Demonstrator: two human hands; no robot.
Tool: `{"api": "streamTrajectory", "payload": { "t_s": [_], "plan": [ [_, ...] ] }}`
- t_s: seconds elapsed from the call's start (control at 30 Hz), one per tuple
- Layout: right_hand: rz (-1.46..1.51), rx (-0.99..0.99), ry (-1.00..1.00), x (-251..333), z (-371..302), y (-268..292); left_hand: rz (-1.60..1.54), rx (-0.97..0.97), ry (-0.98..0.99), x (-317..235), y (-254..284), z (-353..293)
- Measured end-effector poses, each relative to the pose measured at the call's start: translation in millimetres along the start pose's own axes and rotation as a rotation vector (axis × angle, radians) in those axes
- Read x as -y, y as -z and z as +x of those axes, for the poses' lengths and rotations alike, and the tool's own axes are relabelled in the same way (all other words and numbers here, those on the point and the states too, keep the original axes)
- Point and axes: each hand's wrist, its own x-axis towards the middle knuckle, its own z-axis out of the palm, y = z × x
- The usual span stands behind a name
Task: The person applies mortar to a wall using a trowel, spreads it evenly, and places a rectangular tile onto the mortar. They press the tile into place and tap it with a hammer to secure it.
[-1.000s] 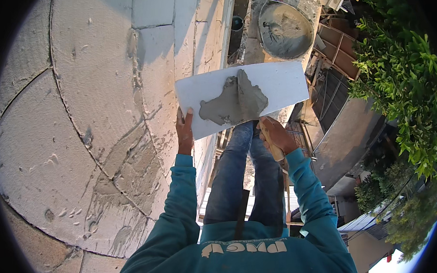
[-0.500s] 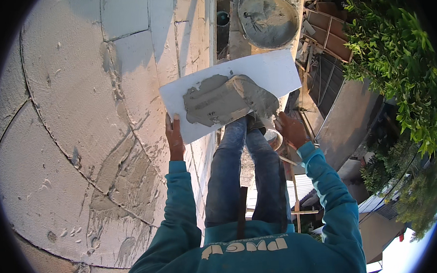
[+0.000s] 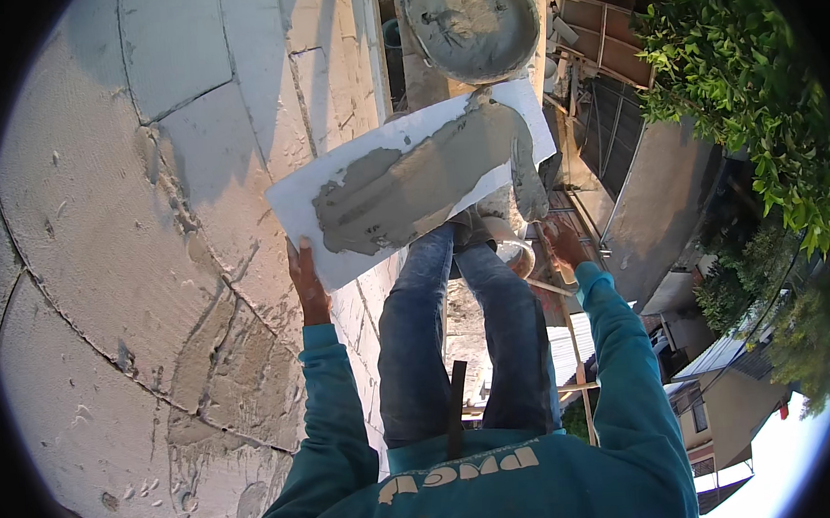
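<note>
Spanning mid-frame: white panel (image 3: 290,201) bearing grey mortar (image 3: 412,187), long axis rising left to right. Left hand (image 3: 308,280) grips its left end; right hand (image 3: 564,243) grips trowel (image 3: 526,182), blade pointing up-frame.

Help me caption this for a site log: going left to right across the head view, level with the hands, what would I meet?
Block wall → left hand → mortar-smeared white board → blue jeans → right hand → leafy green branches.
</note>
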Motion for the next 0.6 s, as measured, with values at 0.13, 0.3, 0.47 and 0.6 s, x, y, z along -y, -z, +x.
{"api": "streamTrajectory", "payload": {
  "t_s": [0.13,0.3,0.47,0.6],
  "plan": [
    [-0.014,-0.181,0.136,20,-36,21,0.019,-0.038,-0.036,-2,0,1],
    [-0.329,-0.514,0.198,147,18,148,0.021,-0.047,-0.02,1,8,5],
    [-0.691,-0.748,0.326,239,173,201,0.098,-0.085,-0.089,-11,-5,7],
    [-0.75,-0.479,0.392,253,197,182,0.065,-0.033,-0.095,0,2,12]
  ]
}}
